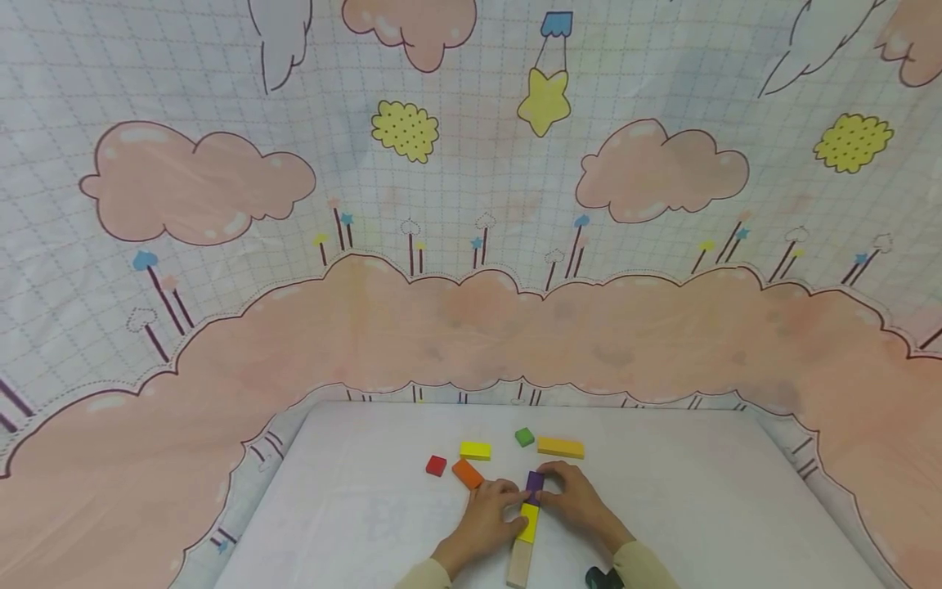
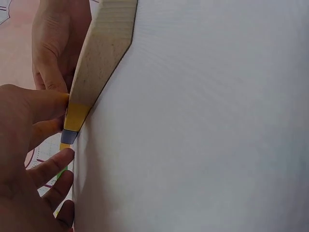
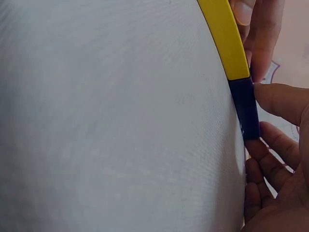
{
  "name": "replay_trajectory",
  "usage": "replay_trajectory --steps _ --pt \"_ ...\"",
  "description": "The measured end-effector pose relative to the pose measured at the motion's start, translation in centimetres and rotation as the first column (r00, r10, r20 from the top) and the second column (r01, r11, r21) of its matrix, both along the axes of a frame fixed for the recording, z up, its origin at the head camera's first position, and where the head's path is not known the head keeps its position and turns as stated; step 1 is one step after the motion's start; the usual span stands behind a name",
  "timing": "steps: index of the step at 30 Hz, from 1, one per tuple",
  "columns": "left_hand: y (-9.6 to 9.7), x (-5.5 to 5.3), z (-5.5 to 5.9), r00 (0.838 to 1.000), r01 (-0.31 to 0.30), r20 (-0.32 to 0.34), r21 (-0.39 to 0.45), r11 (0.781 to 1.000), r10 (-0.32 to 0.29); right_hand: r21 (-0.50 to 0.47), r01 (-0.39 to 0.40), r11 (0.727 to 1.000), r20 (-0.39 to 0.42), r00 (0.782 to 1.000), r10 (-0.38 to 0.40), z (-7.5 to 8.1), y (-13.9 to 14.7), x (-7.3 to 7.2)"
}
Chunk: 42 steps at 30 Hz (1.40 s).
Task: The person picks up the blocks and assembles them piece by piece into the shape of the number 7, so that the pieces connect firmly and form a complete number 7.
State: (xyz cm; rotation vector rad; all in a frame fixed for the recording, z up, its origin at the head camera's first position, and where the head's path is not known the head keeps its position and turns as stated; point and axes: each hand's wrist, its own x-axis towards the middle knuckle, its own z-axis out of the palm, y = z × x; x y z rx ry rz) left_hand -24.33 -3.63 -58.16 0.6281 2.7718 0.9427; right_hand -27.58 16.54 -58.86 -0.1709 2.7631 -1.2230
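High forward-down head view; close wrist views, yellow block point(image 3: 226, 41) in both

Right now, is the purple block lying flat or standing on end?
Lying flat: the purple block stretches low along the tabletop, end to end with a yellow block.

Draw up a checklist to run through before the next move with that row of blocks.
1. Purple block flush with the row's yellow block: ok, no gap shows in the right wrist view.
2. Wooden block in line with those two: ok, roughly straight.
3. Both hands off the row: not ok; the right hand touches the purple block, the left hand the yellow.
4. Left hand clear of the orange block: cannot tell, very close.
5. Green block apart from both hands: ok.
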Motion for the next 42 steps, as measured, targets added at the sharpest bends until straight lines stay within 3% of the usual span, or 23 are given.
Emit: replay_trajectory --steps 11,25,42 --pt "0.2 0.0 0.3 1.0 -0.014 0.006 -0.03 0.999 0.014 -0.028 -0.013 1.0 -0.013 1.0 0.013 0.4 0.6 -0.2" --pt "0.1 -0.1 0.1 1.0 -0.019 -0.012 -0.011 1.0 0.019 -0.069 -0.021 0.997 -0.072 0.997 0.016 3.8 0.8 -2.2" --pt "0.3 0.0 0.1 0.999 -0.033 0.008 -0.025 0.999 0.033 -0.011 0.078 0.997 -0.097 0.992 -0.079 4.7 0.9 -4.7"
